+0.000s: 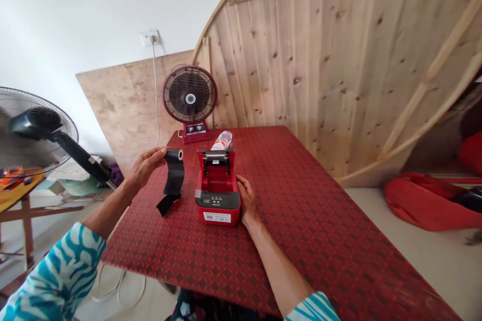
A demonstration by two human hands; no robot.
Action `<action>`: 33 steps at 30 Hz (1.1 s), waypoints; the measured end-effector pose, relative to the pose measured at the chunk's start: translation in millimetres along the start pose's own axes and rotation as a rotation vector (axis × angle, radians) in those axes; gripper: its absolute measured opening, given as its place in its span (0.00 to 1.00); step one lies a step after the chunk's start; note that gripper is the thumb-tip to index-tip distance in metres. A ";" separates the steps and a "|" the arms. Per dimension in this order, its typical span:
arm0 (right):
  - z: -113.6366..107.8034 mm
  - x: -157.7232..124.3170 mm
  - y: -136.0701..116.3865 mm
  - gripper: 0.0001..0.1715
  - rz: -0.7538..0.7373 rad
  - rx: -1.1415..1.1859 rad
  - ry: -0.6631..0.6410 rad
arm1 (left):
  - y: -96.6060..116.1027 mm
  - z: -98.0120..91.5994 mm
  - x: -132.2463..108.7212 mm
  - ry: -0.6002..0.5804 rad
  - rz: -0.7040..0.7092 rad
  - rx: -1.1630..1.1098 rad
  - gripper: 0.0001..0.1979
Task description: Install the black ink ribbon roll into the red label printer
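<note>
Pinched at one end by my left hand [151,161] is a small roll of black ribbon [174,173]. Its loose strip hangs down, and the tail bends onto the tabletop. A red and black label printer [217,209] stands in front of me with its lid raised and its red inside showing. My right hand [246,196] lies against the printer's right side, fingers curled along it; the fingertips are partly hidden behind its edge. The ribbon is to the left of the printer, apart from it.
The table [301,220] has a red patterned cover. Behind the printer lies a clear plastic bottle [223,140]. A dark red table fan [190,98] stands at the far left corner, before a large wooden panel [320,60]. Another fan [35,123] is at left.
</note>
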State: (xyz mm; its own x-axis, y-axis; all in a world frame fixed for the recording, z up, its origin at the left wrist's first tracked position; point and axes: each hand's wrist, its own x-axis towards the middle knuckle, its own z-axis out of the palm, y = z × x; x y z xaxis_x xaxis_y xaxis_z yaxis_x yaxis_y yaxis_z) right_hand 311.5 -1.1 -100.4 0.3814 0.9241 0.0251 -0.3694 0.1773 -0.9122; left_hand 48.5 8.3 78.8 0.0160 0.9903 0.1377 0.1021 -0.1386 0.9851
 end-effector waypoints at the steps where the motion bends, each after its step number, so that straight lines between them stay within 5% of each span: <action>1: -0.2 -0.3 -0.8 0.24 0.007 -0.001 0.002 | -2.8 -7.1 2.4 0.031 -0.007 0.016 0.25; 9: -3.0 -0.8 -3.3 0.25 0.043 -0.054 0.036 | -25.6 -51.7 52.0 0.389 0.280 0.605 0.24; 11: -3.2 -1.4 -3.6 0.24 0.042 -0.062 0.040 | -40.1 -47.2 70.6 0.359 0.341 0.834 0.21; 16: -4.2 -3.0 -3.9 0.22 0.023 -0.090 0.033 | -87.0 -12.2 100.6 0.043 0.267 1.104 0.18; 21: -6.2 -1.0 -0.2 0.22 0.000 -0.111 0.028 | -112.1 8.9 105.4 -0.119 0.245 1.166 0.15; 26: -6.2 0.1 1.4 0.21 -0.014 -0.102 0.036 | -104.5 13.8 104.2 -0.149 0.268 1.194 0.18; 33: -2.9 -0.1 1.7 0.21 -0.027 -0.084 0.029 | -96.0 -29.0 58.2 0.097 0.245 0.713 0.24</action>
State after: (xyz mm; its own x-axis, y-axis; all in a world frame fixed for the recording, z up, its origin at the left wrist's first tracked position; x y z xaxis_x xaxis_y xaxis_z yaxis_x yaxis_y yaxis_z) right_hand 313.4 -1.8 -103.1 0.4153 0.9088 0.0394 -0.2865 0.1718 -0.9426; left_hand 10.7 79.3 -4.8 0.0367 0.9220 0.3854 0.7257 -0.2898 0.6240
